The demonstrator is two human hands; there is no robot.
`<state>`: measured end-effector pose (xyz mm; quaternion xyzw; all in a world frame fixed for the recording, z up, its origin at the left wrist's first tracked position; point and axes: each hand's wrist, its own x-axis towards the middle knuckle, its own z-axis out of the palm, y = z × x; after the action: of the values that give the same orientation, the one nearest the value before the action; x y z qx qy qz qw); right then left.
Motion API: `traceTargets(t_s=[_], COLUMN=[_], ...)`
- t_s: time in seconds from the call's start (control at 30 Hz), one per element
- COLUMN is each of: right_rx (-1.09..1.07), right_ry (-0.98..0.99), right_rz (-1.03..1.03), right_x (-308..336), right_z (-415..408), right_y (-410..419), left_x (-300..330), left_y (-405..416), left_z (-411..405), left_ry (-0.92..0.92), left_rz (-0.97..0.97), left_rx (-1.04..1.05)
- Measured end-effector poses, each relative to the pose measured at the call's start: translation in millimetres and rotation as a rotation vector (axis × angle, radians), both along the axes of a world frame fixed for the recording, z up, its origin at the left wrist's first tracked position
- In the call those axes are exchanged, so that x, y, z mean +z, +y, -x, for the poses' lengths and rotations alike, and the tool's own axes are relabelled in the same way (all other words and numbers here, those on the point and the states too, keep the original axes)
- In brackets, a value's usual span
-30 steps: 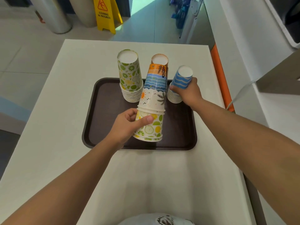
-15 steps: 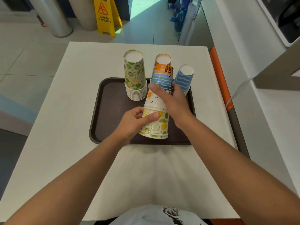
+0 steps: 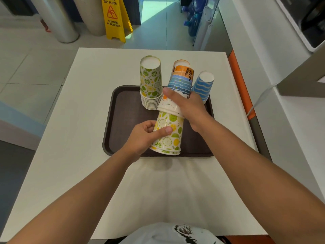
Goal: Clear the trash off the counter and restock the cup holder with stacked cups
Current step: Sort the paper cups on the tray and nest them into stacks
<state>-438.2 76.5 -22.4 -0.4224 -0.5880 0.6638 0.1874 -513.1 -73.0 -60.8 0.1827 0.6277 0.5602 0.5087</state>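
Note:
A dark brown tray (image 3: pixel 123 124) lies on the white counter (image 3: pixel 84 120). Upside-down paper cups stand on it in three groups. A lime-print stack (image 3: pixel 150 81) is at the back left. A blue wave-striped stack (image 3: pixel 203 86) is at the back right. In the middle, my left hand (image 3: pixel 146 136) grips a citrus-print cup (image 3: pixel 169 136) at the bottom of a tilted stack. My right hand (image 3: pixel 186 104) wraps around the beach-print cup (image 3: pixel 181 81) sitting over it, partly lifted off.
A yellow wet-floor sign (image 3: pixel 114 18) and two metal columns (image 3: pixel 56 18) stand on the tiled floor beyond the counter. A white wall unit with an orange strip (image 3: pixel 241 81) runs along the right edge. Blue water bottles (image 3: pixel 193 20) sit far back.
My right hand left the blue striped stack and moved left onto the beach-print cup. The beach cup has risen, so more of the citrus cup shows. My left hand kept its grip.

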Motion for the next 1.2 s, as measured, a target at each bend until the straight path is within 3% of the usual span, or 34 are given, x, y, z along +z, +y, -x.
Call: traceTargets(t_s=[0.23, 0.43, 0.57, 0.83, 1.2], right_rx=[-0.13, -0.322, -0.265, -0.077, -0.137], right_ry=[0.056, 0.138, -0.004, -0.208, -0.184], right_rz=[-0.046, -0.397, -0.519, -0.541, -0.522], right_x=[27.0, 48.6, 10.7, -52.8, -27.3], right_z=[15.8, 48.7, 65.4, 58.6, 47.3], right_y=[41.2, 86.1, 83.9, 72.5, 54.7], left_x=[-5.0, -8.3, -10.5, -11.0, 23.4], left_y=[-5.7, -8.6, -8.3, -7.3, 0.4], left_z=[9.7, 24.6, 33.8, 45.4, 61.4], left_ry=[0.003, 0.005, 0.021, 0.016, 0.072], left_rz=[0.01, 0.007, 0.008, -0.004, -0.105], left_rx=[0.01, 0.051, 0.069, 0.114, 0.17])
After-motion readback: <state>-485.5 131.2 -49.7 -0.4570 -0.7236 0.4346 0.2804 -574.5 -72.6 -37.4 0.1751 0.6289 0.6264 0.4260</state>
